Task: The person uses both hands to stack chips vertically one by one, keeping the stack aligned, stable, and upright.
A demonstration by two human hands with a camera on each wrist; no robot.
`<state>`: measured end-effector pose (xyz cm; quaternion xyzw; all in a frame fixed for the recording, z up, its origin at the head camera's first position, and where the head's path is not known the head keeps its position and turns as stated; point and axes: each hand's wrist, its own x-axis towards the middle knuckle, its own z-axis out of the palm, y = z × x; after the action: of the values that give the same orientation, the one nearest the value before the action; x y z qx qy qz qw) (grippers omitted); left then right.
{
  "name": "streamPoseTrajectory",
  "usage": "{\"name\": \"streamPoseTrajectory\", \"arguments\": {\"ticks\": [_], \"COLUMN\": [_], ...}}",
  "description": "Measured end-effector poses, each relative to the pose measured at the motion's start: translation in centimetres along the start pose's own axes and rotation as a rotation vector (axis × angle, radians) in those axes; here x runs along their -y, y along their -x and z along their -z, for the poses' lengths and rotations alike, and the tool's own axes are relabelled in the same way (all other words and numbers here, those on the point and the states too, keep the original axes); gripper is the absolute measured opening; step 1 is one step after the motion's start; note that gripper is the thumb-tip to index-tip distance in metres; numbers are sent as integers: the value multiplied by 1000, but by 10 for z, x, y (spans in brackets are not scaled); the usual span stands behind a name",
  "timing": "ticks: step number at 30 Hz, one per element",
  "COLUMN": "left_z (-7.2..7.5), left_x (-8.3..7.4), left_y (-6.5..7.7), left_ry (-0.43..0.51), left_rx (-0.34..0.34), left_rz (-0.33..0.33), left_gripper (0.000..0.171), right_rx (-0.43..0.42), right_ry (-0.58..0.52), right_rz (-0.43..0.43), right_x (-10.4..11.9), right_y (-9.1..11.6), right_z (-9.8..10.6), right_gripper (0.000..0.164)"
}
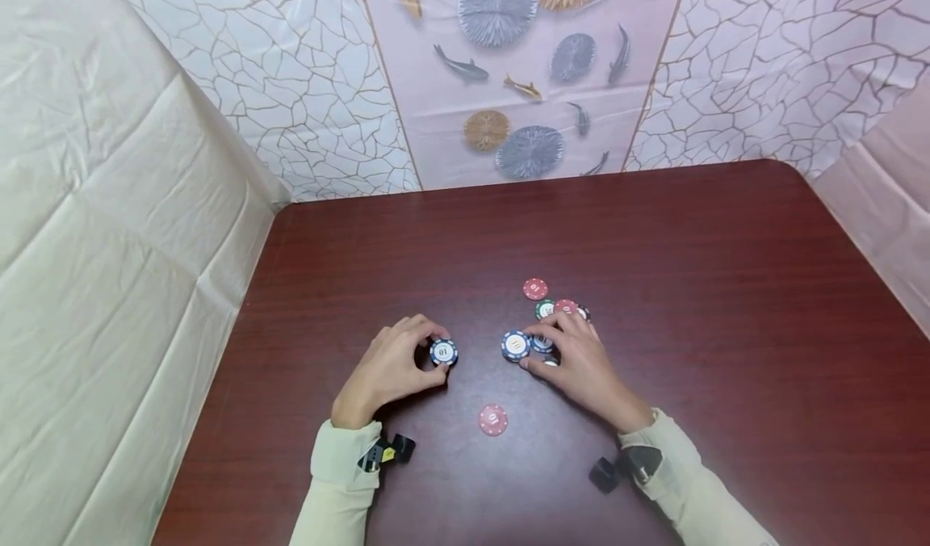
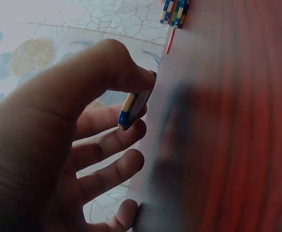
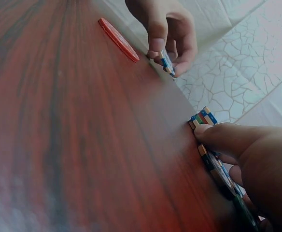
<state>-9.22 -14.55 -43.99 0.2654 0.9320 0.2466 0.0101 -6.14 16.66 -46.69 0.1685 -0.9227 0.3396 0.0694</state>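
Note:
Between thumb and fingertips my left hand (image 1: 398, 362) pinches a blue-and-white poker chip (image 1: 443, 352) marked 10. The left wrist view has this chip (image 2: 126, 115) tilted edge-on, raised off the table. My right hand (image 1: 579, 360) holds a short stack of poker chips (image 1: 516, 345) by its near side, thumb and index finger at the edge. Blue, green and red layers show in this stack (image 3: 204, 117) in the right wrist view. Another blue chip (image 1: 542, 343) lies under the right fingers, partly hidden.
One red chip (image 1: 493, 419) lies flat between the forearms; a second red chip (image 1: 535, 288) lies beyond the stack. Past the right fingertips, a green chip (image 1: 545, 309) and a red chip (image 1: 566, 307) overlap beside a dark one. Patterned cloth (image 1: 327, 86) hangs behind the table (image 1: 726, 287).

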Motion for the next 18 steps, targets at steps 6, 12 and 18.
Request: {"name": "streamPoseTrajectory", "arguments": {"ticks": [6,12,18], "left_z": [-3,-5,-6], "left_x": [-8,-16,-21], "left_y": [-3,-7,-10], "left_ry": [23,20,31], "left_rx": [0,-10,-41], "left_rz": [-21,-41,-54], "left_gripper": [39,43,41], "right_rx": [-3,-14,-9], "right_ry": [1,-5,-3], "right_rz": [1,4,4], "right_x": [0,0,-1], "right_y": [0,0,0], "right_z": [1,2,0], "right_gripper": [42,41,42]}}
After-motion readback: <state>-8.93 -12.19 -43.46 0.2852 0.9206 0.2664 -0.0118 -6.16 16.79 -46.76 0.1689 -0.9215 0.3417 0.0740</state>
